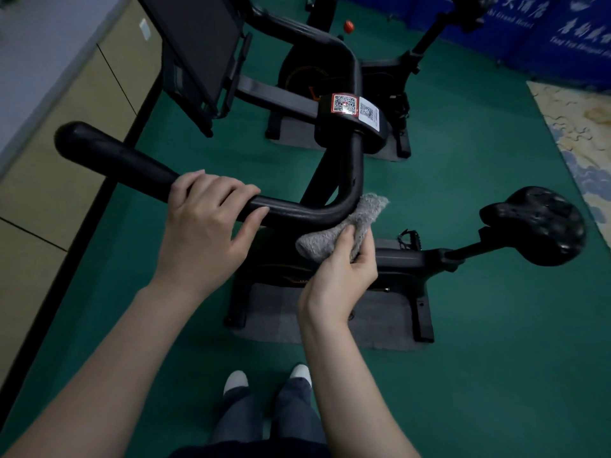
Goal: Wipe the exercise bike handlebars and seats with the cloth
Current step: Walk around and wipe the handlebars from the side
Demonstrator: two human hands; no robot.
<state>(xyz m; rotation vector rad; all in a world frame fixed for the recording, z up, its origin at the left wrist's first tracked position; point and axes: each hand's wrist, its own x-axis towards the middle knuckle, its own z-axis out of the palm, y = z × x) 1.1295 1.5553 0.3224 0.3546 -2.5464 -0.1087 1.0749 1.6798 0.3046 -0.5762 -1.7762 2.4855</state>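
Cloth (344, 229) pressed to the handlebar (291, 214) bend, pinched in the right hand (340, 276); left hand (206, 223) fingers curl over the bar. Loosely bunched, it could slip off the curve; the seat (542, 226) waits unwiped.

The person is wearing dark blue-grey trousers (244, 421), looking like denim, and white-toed shoes (235, 380) that are peeking out below the hems. Both forearms (109, 368) are showing bare, sleeveless from the left hand (205, 223) and right hand (340, 276) back.
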